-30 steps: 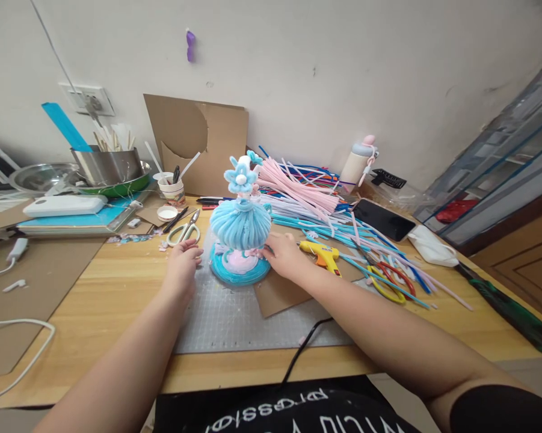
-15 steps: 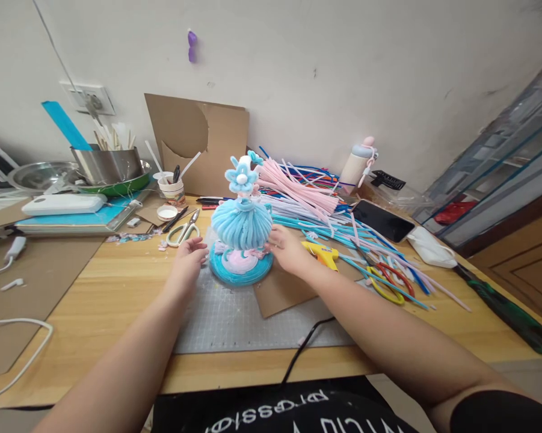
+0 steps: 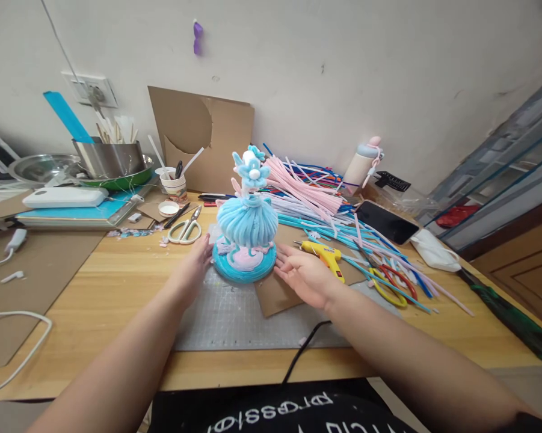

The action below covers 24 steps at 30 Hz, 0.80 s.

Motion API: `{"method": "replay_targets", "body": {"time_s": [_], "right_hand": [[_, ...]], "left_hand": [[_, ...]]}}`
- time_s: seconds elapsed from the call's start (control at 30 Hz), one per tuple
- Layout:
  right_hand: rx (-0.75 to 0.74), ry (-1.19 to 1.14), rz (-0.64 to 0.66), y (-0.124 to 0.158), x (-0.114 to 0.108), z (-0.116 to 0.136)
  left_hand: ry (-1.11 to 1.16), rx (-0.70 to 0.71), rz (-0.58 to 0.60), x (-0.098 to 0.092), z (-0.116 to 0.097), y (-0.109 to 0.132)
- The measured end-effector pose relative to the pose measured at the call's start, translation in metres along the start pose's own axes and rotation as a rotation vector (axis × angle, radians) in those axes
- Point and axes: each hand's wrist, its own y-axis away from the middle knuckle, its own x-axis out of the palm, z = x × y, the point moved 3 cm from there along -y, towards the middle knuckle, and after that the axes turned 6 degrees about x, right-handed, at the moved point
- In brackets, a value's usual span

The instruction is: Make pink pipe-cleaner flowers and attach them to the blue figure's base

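Observation:
A blue and pink pipe-cleaner craft [image 3: 247, 222] stands upright in the middle, with a puffed skirt-like part and a blue flower on top. Its round blue base [image 3: 246, 273] rests on the grey cutting mat [image 3: 216, 328]. My left hand [image 3: 193, 270] lies along the base's left side, fingers stretched forward and partly hidden by the wrist. On the other side my right hand [image 3: 304, 273] is open, palm tilted up, its fingertips at the rim. Whether either hand presses on the base I cannot tell. A piece of cardboard [image 3: 275, 300] lies under the right hand.
A yellow glue gun [image 3: 325, 257] lies right of my right hand, near yellow-handled scissors [image 3: 388, 288]. Loose pipe cleaners [image 3: 302, 186] pile up behind. White-handled scissors [image 3: 184, 228] lie to the left. Further right are a phone [image 3: 385, 221] and a bottle [image 3: 361, 165].
The craft has turned a little, its front flower now facing more to the right and pink petals showing at left. My right hand has moved down and opened, palm turned upward.

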Motion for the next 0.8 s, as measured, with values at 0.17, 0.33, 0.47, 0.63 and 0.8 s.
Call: {"method": "replay_targets", "body": {"time_s": [0.17, 0.33, 0.47, 0.63, 0.8], "right_hand": [[0.011, 0.075, -0.002, -0.018, -0.008, 0.005], [-0.041, 0.187, 0.013, -0.034, -0.009, 0.012], [-0.139, 0.281, 0.002, -0.047, -0.006, 0.014], [-0.207, 0.452, -0.075, -0.038, -0.005, 0.005], [-0.418, 0.904, -0.035, 0.004, 0.016, -0.007]], "left_hand": [[0.074, -0.151, 0.066, 0.002, 0.003, 0.017], [0.057, -0.239, -0.001, -0.003, 0.015, 0.051], [0.067, -0.260, -0.048, -0.008, 0.019, 0.079], [-0.208, -0.081, 0.017, -0.016, 0.004, 0.070], [-0.710, 0.332, 0.399, 0.000, -0.013, 0.033]]}}
